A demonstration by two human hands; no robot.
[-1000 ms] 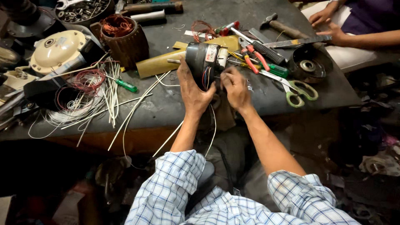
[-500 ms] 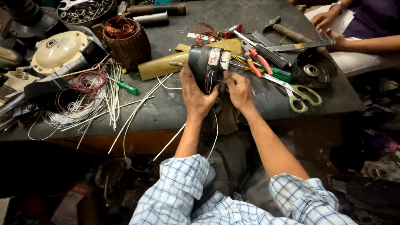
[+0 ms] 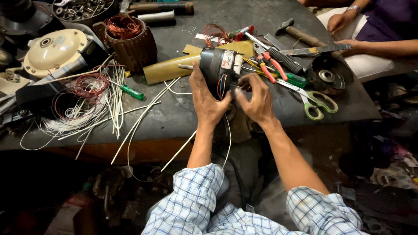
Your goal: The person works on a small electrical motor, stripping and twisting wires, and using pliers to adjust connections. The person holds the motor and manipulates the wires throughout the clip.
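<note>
A small black electric motor (image 3: 220, 69) with a label and coloured leads stands at the near middle of the dark workbench (image 3: 174, 115). My left hand (image 3: 206, 98) wraps its left side and holds it. My right hand (image 3: 257, 98) is at its right side, fingers pinching at the wires where they leave the housing. White wires (image 3: 227, 130) hang from the motor down past the bench edge between my arms.
Green-handled scissors (image 3: 315, 104), red pliers (image 3: 267, 65), a hammer (image 3: 296, 32), a black motor cover (image 3: 328, 74), a copper-wound stator (image 3: 130, 41), a cream housing (image 3: 54, 50), wire coils (image 3: 85, 93) and a green screwdriver (image 3: 130, 91) lie around. Another person's hands (image 3: 344, 24) rest at the far right.
The view has shifted slightly; both hands stay on the motor, and my right hand's fingers have moved closer onto the wires at its side.
</note>
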